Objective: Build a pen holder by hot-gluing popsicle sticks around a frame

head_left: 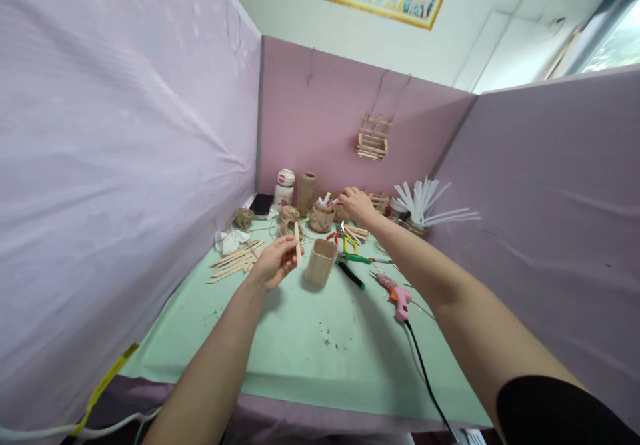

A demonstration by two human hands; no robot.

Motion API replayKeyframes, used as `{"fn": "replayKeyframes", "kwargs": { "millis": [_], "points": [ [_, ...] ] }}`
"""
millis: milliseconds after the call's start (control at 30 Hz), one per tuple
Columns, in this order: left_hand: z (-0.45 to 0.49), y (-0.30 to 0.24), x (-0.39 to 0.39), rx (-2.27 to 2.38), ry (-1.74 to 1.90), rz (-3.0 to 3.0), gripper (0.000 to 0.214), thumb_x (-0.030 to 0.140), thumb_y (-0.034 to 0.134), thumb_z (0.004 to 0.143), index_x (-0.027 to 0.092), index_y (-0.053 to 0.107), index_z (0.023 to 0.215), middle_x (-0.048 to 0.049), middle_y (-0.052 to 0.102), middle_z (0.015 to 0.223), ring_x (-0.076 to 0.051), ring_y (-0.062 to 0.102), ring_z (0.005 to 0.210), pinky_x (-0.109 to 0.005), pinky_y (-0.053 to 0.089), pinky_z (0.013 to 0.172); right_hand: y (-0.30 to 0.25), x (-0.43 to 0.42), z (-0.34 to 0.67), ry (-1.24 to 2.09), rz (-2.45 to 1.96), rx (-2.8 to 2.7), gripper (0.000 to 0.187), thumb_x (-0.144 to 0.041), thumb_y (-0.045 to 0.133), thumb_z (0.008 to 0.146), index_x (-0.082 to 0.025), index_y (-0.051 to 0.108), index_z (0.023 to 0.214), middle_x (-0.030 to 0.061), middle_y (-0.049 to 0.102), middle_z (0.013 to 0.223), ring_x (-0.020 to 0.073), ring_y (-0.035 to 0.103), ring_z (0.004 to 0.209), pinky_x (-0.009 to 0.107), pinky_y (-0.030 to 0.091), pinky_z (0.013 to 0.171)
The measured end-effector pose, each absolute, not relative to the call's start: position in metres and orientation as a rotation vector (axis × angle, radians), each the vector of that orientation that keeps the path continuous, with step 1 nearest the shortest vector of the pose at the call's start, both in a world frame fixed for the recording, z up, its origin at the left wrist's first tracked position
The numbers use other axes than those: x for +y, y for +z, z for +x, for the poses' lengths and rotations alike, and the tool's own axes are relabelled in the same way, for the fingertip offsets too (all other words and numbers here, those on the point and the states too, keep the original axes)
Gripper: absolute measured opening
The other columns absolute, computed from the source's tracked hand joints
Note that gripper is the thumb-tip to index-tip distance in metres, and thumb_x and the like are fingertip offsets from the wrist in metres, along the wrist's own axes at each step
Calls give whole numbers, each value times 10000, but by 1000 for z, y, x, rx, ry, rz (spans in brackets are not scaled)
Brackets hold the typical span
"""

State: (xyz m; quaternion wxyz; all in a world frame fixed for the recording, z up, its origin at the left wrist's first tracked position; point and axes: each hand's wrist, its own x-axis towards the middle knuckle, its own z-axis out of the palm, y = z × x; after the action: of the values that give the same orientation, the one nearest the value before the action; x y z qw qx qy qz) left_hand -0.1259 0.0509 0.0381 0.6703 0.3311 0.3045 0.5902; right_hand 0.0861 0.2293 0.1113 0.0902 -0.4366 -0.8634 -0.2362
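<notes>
Upright in my left hand (277, 260) is a flat wooden craft stick (297, 242), pinched between thumb and fingers. Just right of it a cup made of wooden sticks (320, 266) stands on the table. My right hand (356, 204) reaches to the back, beside a stick-covered holder (321, 218) with several pens in it. Its fingertips are closed at the end of a slim pen (334, 202) leaning out of the holder; the exact grip is small and partly hidden.
A pink glue gun (396, 295) with a black cord lies at right. Pliers (353, 258) lie behind the cup, loose craft sticks (235, 262) at left. Twine balls (289, 218), a jar (285, 188) and white glue sticks (425, 202) line the back. A small wooden swing (373, 145) hangs above.
</notes>
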Motion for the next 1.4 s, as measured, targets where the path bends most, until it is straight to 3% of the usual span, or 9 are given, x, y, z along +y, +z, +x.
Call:
{"fn": "replayKeyframes", "kwargs": {
  "millis": [467,667,867,933,1100,1200,1400],
  "points": [
    [-131,32,56,646,1369,638,200,242,693,701,145,530,764,11,588,645,-18,460,468,-101,315,400,101,282,46,-831,-1257,-2727,238,-80,470,876,-78,680,989,173,631,1070,221,444,1038,357,184,950],
    [-132,33,55,662,1391,631,191,239,691,703,149,531,755,16,586,639,-17,455,463,-105,342,417,127,278,56,-751,-1261,-2691,229,-106,473,879,-99,697,928,175,640,1059,241,436,1066,363,234,919],
    [-131,32,56,689,1403,640,174,237,685,711,156,548,782,16,600,643,-22,467,468,-113,385,447,149,247,97,-580,-1469,-2377,243,-85,420,885,-63,645,976,234,616,1076,277,469,1064,371,315,832],
    [-130,34,55,696,1410,649,164,225,682,709,152,550,774,12,604,638,-26,475,471,-115,384,445,142,226,111,-466,-1535,-2277,213,-133,436,893,-76,627,970,207,639,1020,253,527,973,337,351,768],
    [-127,37,53,722,1396,733,183,222,693,700,149,532,747,4,614,636,-38,503,495,-134,417,494,91,141,131,2,-1538,-2232,234,-374,521,866,-151,594,865,22,657,730,140,565,630,240,393,578],
    [-124,36,52,719,1316,867,207,258,704,707,152,531,750,-6,625,658,-51,520,528,-149,410,509,58,81,129,845,-1241,-1903,274,-430,600,782,-163,572,839,2,628,697,140,560,621,258,424,594],
    [-118,36,46,732,1150,1069,203,290,709,709,162,562,766,20,585,659,-73,528,581,-186,409,558,26,8,118,1427,-980,-1457,298,-459,645,774,-191,547,860,54,648,875,153,578,745,307,464,707]
  ]
}}
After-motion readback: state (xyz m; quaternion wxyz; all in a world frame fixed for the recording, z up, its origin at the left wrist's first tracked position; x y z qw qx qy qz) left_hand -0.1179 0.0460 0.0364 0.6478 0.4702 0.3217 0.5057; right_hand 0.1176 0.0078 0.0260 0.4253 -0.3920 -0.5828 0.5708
